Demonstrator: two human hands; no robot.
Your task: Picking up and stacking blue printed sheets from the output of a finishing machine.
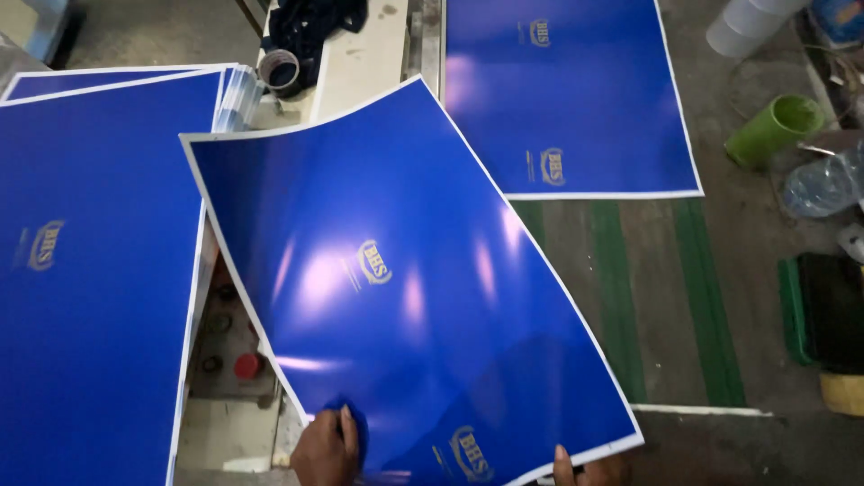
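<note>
Blue glossy sheet (405,270) is hanging tilted and slightly bowed between a stack of blue sheets (90,261) and another blue sheet (567,90) lying flat. Left hand (326,448) is pinching its bottom edge; right hand (589,468) is gripping the lower corner, mostly hidden.

We see three sets of glossy blue printed sheets with white margins and small gold emblems: a curved blue sheet (405,279) lifted at centre, a stack of flat blue sheets (90,270) at left, and one flat blue sheet (567,99) lying at upper right
</note>
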